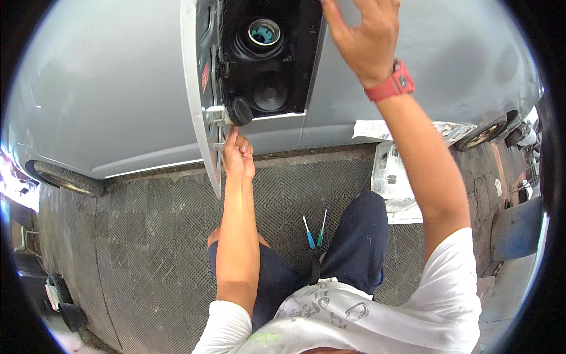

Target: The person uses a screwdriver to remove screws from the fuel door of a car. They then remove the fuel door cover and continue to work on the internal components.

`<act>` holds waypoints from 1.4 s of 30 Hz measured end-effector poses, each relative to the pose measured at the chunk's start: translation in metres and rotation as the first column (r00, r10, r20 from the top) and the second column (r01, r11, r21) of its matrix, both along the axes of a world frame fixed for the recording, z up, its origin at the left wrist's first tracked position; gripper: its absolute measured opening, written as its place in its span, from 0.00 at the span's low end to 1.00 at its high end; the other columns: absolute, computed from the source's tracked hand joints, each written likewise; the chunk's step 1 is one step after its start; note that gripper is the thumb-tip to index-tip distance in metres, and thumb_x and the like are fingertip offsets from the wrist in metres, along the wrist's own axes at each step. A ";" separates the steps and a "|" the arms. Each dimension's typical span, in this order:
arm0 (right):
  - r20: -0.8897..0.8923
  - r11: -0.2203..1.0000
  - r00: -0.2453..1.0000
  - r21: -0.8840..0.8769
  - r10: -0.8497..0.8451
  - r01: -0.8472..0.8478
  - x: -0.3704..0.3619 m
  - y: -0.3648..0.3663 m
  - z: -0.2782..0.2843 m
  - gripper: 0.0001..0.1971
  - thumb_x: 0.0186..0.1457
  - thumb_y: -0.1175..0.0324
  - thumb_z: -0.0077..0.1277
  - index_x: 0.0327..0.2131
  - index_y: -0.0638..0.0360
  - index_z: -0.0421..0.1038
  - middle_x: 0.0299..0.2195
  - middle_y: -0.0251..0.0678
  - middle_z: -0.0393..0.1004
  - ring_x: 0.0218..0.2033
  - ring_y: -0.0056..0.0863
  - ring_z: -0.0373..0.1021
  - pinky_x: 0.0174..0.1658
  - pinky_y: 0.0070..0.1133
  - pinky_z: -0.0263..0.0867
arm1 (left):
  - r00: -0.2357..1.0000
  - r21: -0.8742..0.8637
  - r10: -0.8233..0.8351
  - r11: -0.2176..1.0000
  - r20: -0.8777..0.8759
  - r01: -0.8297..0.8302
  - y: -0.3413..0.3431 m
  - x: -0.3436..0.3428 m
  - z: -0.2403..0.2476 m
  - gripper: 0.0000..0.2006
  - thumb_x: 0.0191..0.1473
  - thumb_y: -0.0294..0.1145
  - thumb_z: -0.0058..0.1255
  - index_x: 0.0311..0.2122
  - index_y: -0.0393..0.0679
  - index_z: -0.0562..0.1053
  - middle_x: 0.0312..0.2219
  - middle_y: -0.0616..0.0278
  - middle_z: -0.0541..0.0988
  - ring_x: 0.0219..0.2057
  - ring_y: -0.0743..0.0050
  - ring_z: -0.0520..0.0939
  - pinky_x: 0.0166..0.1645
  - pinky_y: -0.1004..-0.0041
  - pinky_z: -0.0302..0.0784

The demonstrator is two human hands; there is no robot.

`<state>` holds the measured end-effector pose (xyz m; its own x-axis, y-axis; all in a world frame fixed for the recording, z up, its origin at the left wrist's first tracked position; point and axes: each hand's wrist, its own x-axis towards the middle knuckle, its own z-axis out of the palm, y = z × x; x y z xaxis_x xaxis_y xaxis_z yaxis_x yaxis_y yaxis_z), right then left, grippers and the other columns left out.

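An open silver flap [197,88] stands out from the car's side, left of a black recess [303,65]. Inside the recess is an uncapped filler neck [263,33] with a metal rim and blue-green interior. A round black cover [270,94] sits below it. A black cap [240,111] rests at a white bracket on the flap. Just under this cap is my left hand [238,156], its fingers curled and one fingertip pointing up at it. What the curled fingers hold, if anything, is hidden. My right hand [370,38] is raised beside the recess, fingers spread, cut off by the top edge.
Two screwdrivers, one blue-handled [311,239] and one green-handled [320,237], lie on the textured floor mat [159,236] by my knees. Printed paper sheets [392,171] lie on the right. The grey car's body [118,76] spans the front, with wheels at both sides.
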<state>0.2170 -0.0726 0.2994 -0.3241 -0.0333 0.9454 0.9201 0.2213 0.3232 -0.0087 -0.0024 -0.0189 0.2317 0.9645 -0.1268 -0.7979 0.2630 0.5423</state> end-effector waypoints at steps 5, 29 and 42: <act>-0.064 0.934 0.994 -0.341 0.087 -0.103 -0.003 0.000 -0.062 0.08 0.56 0.67 0.65 0.39 0.54 0.80 0.35 0.32 0.79 0.40 0.41 0.77 0.43 0.35 0.73 | 0.996 -0.066 0.027 0.998 0.081 -0.021 -0.005 0.004 0.003 0.10 0.71 0.32 0.50 0.52 0.43 0.77 0.19 0.78 0.56 0.20 0.86 0.59 0.24 0.80 0.54; 0.037 0.563 0.975 -0.812 -0.217 0.156 -0.073 0.044 -0.084 0.14 0.60 0.62 0.64 0.38 0.64 0.76 0.28 0.49 0.83 0.34 0.48 0.83 0.35 0.38 0.79 | 0.999 -0.057 -0.016 0.998 0.044 0.018 -0.006 0.000 0.005 0.09 0.71 0.32 0.51 0.49 0.40 0.78 0.19 0.78 0.54 0.19 0.87 0.58 0.24 0.80 0.54; -0.056 0.713 0.985 -0.696 -0.165 0.080 -0.061 0.066 -0.079 0.15 0.65 0.52 0.59 0.37 0.54 0.81 0.22 0.46 0.80 0.26 0.49 0.80 0.31 0.40 0.75 | 0.999 0.013 -0.049 0.999 0.004 0.049 -0.003 -0.004 0.006 0.10 0.70 0.34 0.53 0.51 0.42 0.78 0.19 0.78 0.56 0.20 0.87 0.59 0.25 0.79 0.53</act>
<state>0.1565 -0.0065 0.2202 -0.1754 0.6739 0.7176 0.9738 0.2260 0.0258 -0.0122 -0.0059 -0.0132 0.2789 0.9536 -0.1136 -0.7870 0.2947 0.5421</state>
